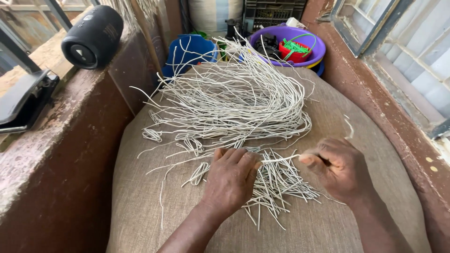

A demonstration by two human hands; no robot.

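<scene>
Seemingly a home craft corner: burlap sack (pixel 140 197) worktop, plastic basins (pixel 315 41), window ledge (pixel 56 117).

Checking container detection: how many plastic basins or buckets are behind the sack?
2 clear: a blue bucket at back centre-left, a purple basin at back right holding a small red basket. Rims under the purple basin suggest more stacked beneath.

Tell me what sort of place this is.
Probably a small home craft corner on a walled porch or balcony. A heap of pale cut strands lies on a burlap-covered surface, plastic basins of supplies stand behind, and both hands, left hand and right hand, pinch one strand.
</scene>
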